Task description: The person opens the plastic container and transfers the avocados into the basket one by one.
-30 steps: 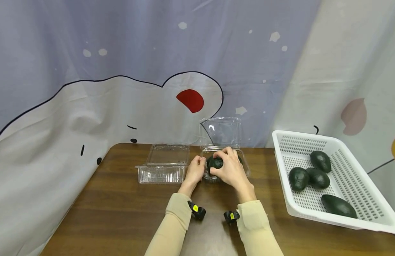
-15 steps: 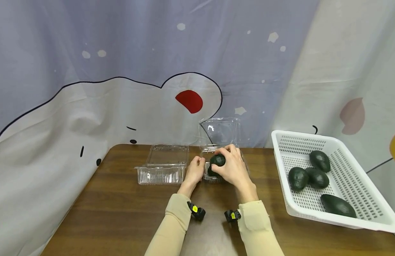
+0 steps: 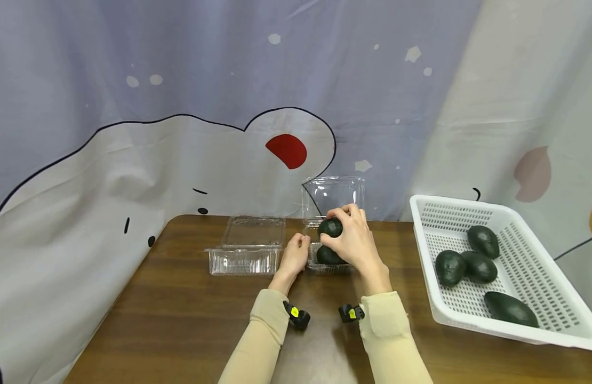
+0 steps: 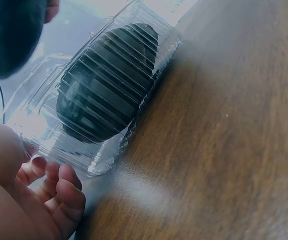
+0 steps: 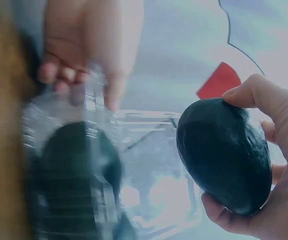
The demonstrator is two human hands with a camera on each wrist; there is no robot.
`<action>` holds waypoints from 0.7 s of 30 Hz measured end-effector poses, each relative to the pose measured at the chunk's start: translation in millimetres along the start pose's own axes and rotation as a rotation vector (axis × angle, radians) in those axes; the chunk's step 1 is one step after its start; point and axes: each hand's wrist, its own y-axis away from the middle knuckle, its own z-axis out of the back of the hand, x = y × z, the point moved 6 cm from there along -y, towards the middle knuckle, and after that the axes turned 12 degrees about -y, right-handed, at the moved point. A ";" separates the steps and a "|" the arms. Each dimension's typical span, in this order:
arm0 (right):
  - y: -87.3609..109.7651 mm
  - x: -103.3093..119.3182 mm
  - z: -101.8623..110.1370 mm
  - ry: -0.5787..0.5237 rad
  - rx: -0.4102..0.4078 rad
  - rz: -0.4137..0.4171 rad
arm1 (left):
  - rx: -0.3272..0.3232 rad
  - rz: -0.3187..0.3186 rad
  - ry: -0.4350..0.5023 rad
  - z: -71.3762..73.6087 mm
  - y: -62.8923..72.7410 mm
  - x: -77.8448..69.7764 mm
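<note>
My right hand point(image 3: 358, 244) grips a dark green avocado point(image 3: 330, 227) and holds it above a clear plastic clamshell container point(image 3: 325, 269). Another avocado point(image 4: 109, 82) lies inside that container, showing through the ribbed wall in the left wrist view. At the container's left side, my left hand point(image 3: 294, 257) pinches the edge between thumb and fingers, as the right wrist view shows. The clear lid point(image 3: 339, 192) stands raised at the back. In the right wrist view the held avocado point(image 5: 223, 155) sits between thumb and fingers, apart from the container.
A second clear clamshell point(image 3: 243, 261) stands to the left with its lid folded back. On the right, a white perforated basket point(image 3: 430, 298) holds several avocados point(image 3: 509, 308). A printed curtain point(image 3: 219, 170) hangs behind the wooden table point(image 3: 181, 320).
My right hand has lifted the avocado up and slightly right, out of the container, so the other avocado below shows more. The left hand has stayed at the container's edge.
</note>
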 end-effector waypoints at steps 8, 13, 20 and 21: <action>-25.5 14.3 39.1 0.055 0.001 -0.012 | -0.004 0.013 -0.003 0.3 0.3 0.3; -39.6 19.3 74.5 0.089 -0.030 -0.001 | -0.006 0.010 -0.004 0.9 0.8 0.6; -49.5 11.4 125.2 0.139 -0.032 -0.026 | -0.008 0.005 -0.008 0.7 1.0 1.1; -49.9 8.5 132.2 0.152 -0.028 -0.035 | -0.007 0.004 -0.009 0.3 0.9 1.0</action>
